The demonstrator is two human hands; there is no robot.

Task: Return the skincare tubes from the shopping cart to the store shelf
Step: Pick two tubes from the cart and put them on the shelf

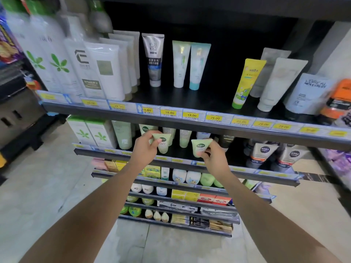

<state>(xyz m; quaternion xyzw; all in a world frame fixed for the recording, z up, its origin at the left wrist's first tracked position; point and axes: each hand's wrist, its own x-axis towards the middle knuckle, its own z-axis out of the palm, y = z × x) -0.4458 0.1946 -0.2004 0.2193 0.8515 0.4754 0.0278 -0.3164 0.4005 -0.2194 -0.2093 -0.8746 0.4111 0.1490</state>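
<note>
Pale-green soft plastic skincare tubes, two of them, one per hand, both held up in front of the second shelf from the top [190, 164] of a dark store rack, not yet set down. The left-hand pale-green tube [163, 144] stands cap-down with its flat crimped end up; the right-hand pale-green tube [199, 147] sits the same way, just right of it, the two apart.

Handling, judged — small, light, squeezable bodies with a glossy skin that could slip; the stiff crimp and the hard cap are the safe spots to hold, while the mid-body will dent. Standing on a narrow cap they probably tip easily, so they likely want to lean on neighbouring tubes.

Left hand [145, 147]: fingers curled, thumb and fingertips pinching the tube near its upper crimped end from the left side. Right hand [212, 155]: fingers curled, pinching the lower part of its tube from the right; a fingertip shows over the bottom edge. Neither hand spread.

Similar pale-green tubes [184, 139] stand just behind on that shelf, dark Nivea Men tubes [265, 154] well to the right. Upper shelf carries white, grey and blue tubes above a yellow price-tag strip [191, 115]. Shopping cart not in view.
</note>
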